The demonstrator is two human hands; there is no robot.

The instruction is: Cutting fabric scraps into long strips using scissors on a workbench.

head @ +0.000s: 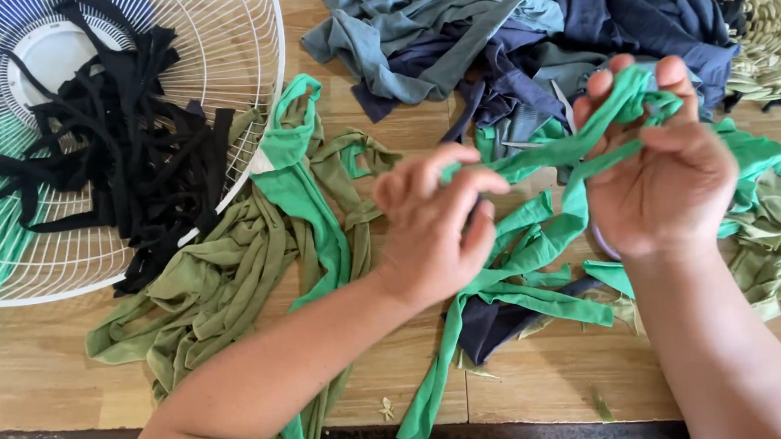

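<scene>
Both my hands hold one bright green fabric strip [543, 154] above a wooden floor. My left hand [431, 222] pinches the strip near its middle. My right hand [664, 161] grips the strip's bunched upper end between thumb and fingers. The rest of the green strip hangs down and trails across the floor toward the near edge. More green strips [304, 193] and olive strips [211, 287] lie to the left of my left hand.
A white wire fan guard [256, 120] at the upper left holds black fabric strips [133, 148]. A heap of blue and grey cloth [506, 35] lies at the top. A woven straw mat [776, 21] sits at the upper right. Olive scraps [779, 244] lie at the right.
</scene>
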